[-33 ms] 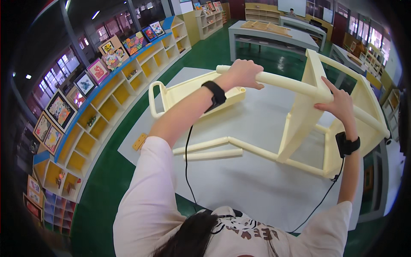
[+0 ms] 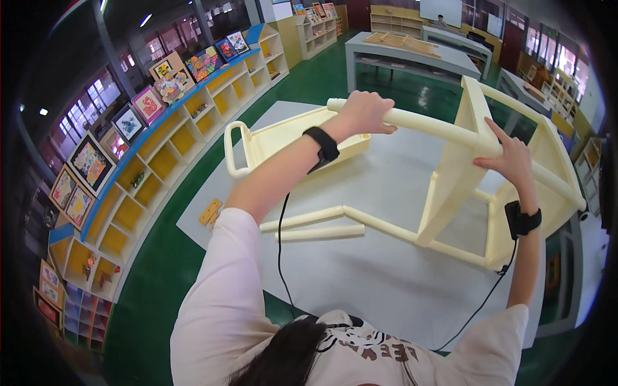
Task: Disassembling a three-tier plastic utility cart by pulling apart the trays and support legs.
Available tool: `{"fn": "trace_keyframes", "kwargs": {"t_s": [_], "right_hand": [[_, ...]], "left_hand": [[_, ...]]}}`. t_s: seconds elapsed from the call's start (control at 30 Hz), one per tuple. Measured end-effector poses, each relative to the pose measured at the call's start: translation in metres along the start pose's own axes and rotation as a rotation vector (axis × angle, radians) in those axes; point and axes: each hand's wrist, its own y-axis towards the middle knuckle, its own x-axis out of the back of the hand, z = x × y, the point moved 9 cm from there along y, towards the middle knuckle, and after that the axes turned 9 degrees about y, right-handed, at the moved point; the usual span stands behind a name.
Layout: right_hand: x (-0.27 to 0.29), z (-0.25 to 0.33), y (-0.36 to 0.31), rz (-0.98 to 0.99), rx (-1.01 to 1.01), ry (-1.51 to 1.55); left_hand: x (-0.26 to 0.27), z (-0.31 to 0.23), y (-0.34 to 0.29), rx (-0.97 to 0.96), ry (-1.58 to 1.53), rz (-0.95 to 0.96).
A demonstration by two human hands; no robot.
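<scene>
On the grey table lies a cream frame of tubes and shelf panels [image 2: 454,174], like a part-built trolley on its side. My left hand [image 2: 365,114] is closed round its upper tube [image 2: 431,124], near the tube's free end. Further right, my right hand [image 2: 512,161] grips the same tube where it meets a shelf panel, its thumb and index finger spread against the frame. Behind my left forearm sits a separate cream tray [image 2: 277,141] with a looped handle [image 2: 230,149]. A loose short tube [image 2: 320,232] lies beside the frame's lower bent tube [image 2: 380,222].
Small wooden pieces [image 2: 210,211] lie at the left edge of the grey table [image 2: 386,289]. Black cables [image 2: 280,251] run from my wristbands across the table. A curved shelf unit [image 2: 161,154] with framed pictures stands left. Another table [image 2: 412,55] stands behind, and a person [image 2: 440,20] is far back.
</scene>
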Motion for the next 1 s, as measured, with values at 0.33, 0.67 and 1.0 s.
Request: {"fn": "trace_keyframes", "kwargs": {"t_s": [0.33, 0.67, 1.0], "right_hand": [[-0.002, 0.003, -0.002, -0.003, 0.012, -0.009], [-0.002, 0.000, 0.000, 0.017, 0.000, 0.005], [-0.001, 0.002, -0.003, 0.038, -0.011, 0.019]], "left_hand": [[-0.003, 0.033, -0.016, 0.092, 0.164, -0.331], [-0.022, 0.033, 0.001, -0.021, -0.033, 0.174], [-0.025, 0.028, -0.003, 0.004, -0.472, 0.462]]}}
